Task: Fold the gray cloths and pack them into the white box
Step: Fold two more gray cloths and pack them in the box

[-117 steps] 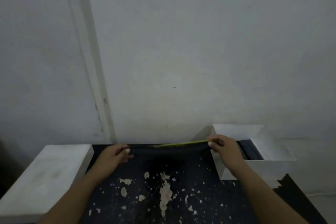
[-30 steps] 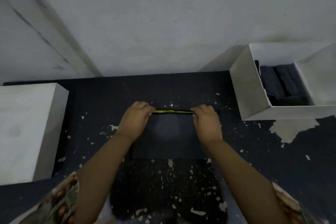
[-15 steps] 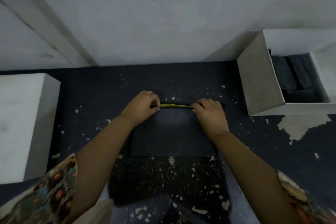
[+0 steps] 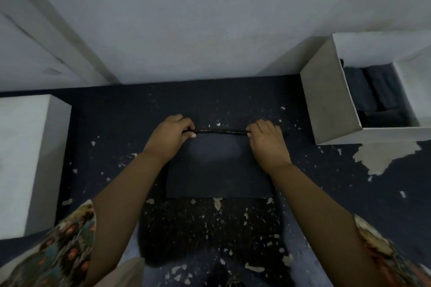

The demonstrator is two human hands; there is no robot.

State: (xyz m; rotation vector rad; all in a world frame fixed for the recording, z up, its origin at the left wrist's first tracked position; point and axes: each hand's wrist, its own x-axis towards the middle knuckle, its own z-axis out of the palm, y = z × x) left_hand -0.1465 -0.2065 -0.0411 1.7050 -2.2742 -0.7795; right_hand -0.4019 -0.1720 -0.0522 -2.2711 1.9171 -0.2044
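Head view, looking down on a dark table (image 4: pixel 112 123) with chipped, pale-flecked paint. All positions below are given relative to the gray cloth (image 4: pixel 219 170).

Gray cloth: lies flat at mid-table as a dark rectangle, its near edge straight. Its far edge shows a thin yellowish trim line (image 4: pixel 220 132) running between the two hands.

Left hand (image 4: pixel 171 134): at the cloth's far-left corner, fingers curled over and pinching the trimmed edge. Forearm crosses the cloth's left side.

Right hand (image 4: pixel 265 137): at the cloth's far-right corner, fingers likewise curled and pinching the same edge. Both hands sit about level with each other, set apart by roughly the cloth's width.

White box (image 4: pixel 326 105): to the right of and beyond the cloth, well apart from it, standing open against the wall (image 4: pixel 210 18). Folded dark cloths (image 4: pixel 370 95) lie inside it; how many cannot be told.

White block (image 4: pixel 25 158): well to the left of the cloth, at the table's left edge.

Patterned sleeves (image 4: pixel 60 254) show at both lower corners, nearer than the cloth. A large bare patch of missing paint (image 4: pixel 382 156) lies to the cloth's right, just in front of the white box.
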